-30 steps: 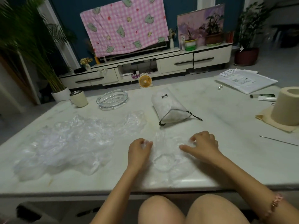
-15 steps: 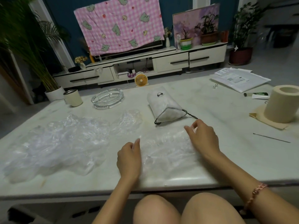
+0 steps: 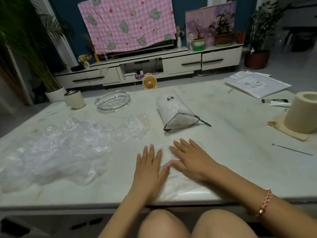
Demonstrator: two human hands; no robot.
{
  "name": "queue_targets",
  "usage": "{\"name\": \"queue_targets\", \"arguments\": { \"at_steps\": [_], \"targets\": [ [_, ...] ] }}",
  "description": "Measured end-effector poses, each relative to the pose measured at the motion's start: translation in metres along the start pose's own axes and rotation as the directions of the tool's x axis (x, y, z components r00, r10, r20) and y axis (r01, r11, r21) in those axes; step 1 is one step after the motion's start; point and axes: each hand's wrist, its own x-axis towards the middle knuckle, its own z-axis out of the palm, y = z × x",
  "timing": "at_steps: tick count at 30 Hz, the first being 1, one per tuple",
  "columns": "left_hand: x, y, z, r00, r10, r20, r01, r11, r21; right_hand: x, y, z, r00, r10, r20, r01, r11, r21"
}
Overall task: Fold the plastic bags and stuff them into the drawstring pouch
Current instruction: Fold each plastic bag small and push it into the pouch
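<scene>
paper roll (image 3: 301, 112): cut by right edge | drawstring pouch (image 3: 176, 114): logo probably illegible

We see a person's bare left grip (image 3: 149, 167) and bare right grip (image 3: 190, 160), both with slim fingers. The left forearm (image 3: 123, 213) and the right forearm (image 3: 248, 189) are uncovered all the way to the frame edge. Round the right wrist we note a thin bracelet of small glossy pink beads (image 3: 266, 200), with one yellow bead at its top and a shinier coppery bead at its lower end. Lowest in view are two bare rounded knees (image 3: 163, 224)
</scene>
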Motion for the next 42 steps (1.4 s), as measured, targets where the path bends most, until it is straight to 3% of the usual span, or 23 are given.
{"name": "queue_targets", "arguments": {
  "at_steps": [6,10,12,14,16,18,20,21,23,27,30,32,33,36,38,42],
  "targets": [
    [-0.002,-0.015,0.005,0.997,0.013,0.073,-0.013,1.0,0.003,-0.01,0.023,0.001,0.994,-0.058,0.089,0.052,0.997,0.063],
    [-0.002,-0.017,0.004,1.0,0.025,0.016,-0.025,0.999,-0.036,-0.009,0.022,0.005,0.996,-0.064,0.061,0.062,0.998,0.03],
    [-0.011,-0.016,0.001,0.97,0.146,-0.196,-0.171,0.979,-0.115,-0.011,0.021,0.006,0.997,-0.06,-0.045,0.065,0.991,0.121],
    [-0.026,-0.017,-0.003,0.883,0.269,-0.385,-0.37,0.903,-0.218,-0.022,0.023,-0.002,0.945,0.017,-0.327,0.099,0.937,0.334],
    [-0.042,-0.02,-0.005,0.857,0.35,-0.379,-0.464,0.843,-0.271,-0.038,0.028,-0.019,0.9,0.126,-0.416,0.136,0.827,0.546],
    [-0.048,-0.021,-0.003,0.845,0.412,-0.34,-0.488,0.855,-0.176,-0.055,0.031,-0.032,0.969,0.066,-0.238,0.108,0.752,0.651],
    [-0.048,-0.022,0.005,0.831,0.428,-0.356,-0.501,0.854,-0.142,-0.069,0.032,-0.029,0.998,-0.066,-0.006,0.061,0.874,0.482],
    [-0.047,-0.023,0.006,0.831,0.42,-0.364,-0.501,0.85,-0.163,-0.072,0.032,-0.025,0.995,-0.097,0.039,0.075,0.921,0.381],
    [-0.044,-0.025,0.006,0.844,0.374,-0.385,-0.487,0.835,-0.256,-0.071,0.032,-0.016,0.993,-0.112,-0.021,0.113,0.94,0.323],
    [-0.042,-0.024,-0.004,0.916,0.156,-0.37,-0.346,0.773,-0.532,-0.056,0.041,-0.014,0.96,-0.023,-0.281,0.143,0.899,0.414],
    [-0.05,-0.027,-0.003,0.925,0.166,-0.341,-0.337,0.774,-0.536,-0.051,0.045,-0.015,0.974,0.082,-0.211,0.064,0.793,0.606],
    [-0.052,-0.031,0.003,0.905,0.196,-0.377,-0.378,0.777,-0.503,-0.048,0.042,-0.015,0.974,0.123,-0.192,0.024,0.783,0.621],
    [-0.05,-0.03,0.003,0.911,0.142,-0.386,-0.35,0.761,-0.547,-0.044,0.041,-0.015,0.968,0.158,-0.194,-0.001,0.777,0.629],
    [-0.036,-0.017,-0.006,0.924,-0.198,-0.326,-0.127,0.647,-0.752,-0.025,0.033,-0.017,0.933,0.289,-0.216,-0.091,0.768,0.634],
    [-0.021,-0.011,-0.012,0.905,-0.347,-0.247,0.018,0.611,-0.791,-0.009,0.028,-0.019,0.9,0.388,-0.198,-0.202,0.775,0.599],
    [0.003,-0.01,-0.012,0.823,-0.503,-0.264,0.269,0.755,-0.598,0.011,0.017,-0.013,0.844,0.507,-0.177,-0.405,0.817,0.41]
  ]
}}
